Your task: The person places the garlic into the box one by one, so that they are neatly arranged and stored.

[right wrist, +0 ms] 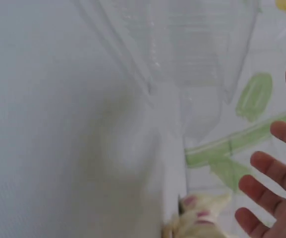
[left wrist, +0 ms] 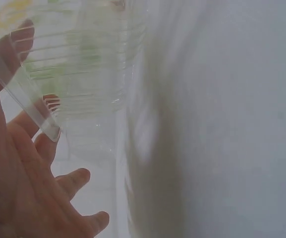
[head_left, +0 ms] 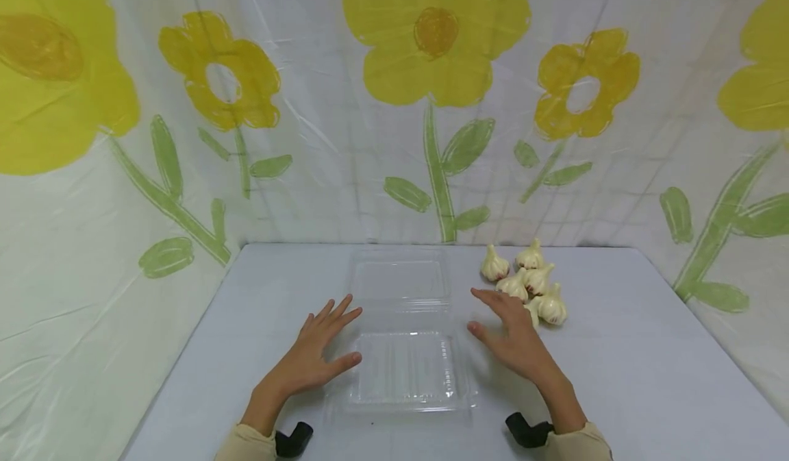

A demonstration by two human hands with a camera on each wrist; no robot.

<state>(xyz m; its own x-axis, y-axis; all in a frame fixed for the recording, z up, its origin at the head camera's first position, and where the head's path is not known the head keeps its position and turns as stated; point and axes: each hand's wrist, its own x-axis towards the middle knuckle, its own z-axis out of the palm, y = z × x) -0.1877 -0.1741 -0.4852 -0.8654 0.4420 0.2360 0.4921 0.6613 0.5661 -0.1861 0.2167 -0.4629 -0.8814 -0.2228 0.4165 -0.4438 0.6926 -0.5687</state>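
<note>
A clear plastic clamshell container [head_left: 403,368] lies opened flat at the middle of the table, its lid [head_left: 401,279] folded back on the far side. Spread fingers mark my left hand [head_left: 317,351], at the container's left side; in the left wrist view the container's clear wall [left wrist: 78,69] overlaps the fingertips. On the other side my right hand [head_left: 514,338] hovers with fingers apart and nothing in them. Just beyond it sits a cluster of several garlic bulbs [head_left: 495,264], partly covered by that hand in the head view. One garlic bulb [right wrist: 202,218] shows low in the right wrist view.
White cloth covers the table [head_left: 622,379]. Behind it and at both sides hangs a sheet [head_left: 308,194] painted with yellow flowers. A black wrist device [head_left: 294,440] is by the left sleeve, and another black device [head_left: 528,431] is by the right sleeve.
</note>
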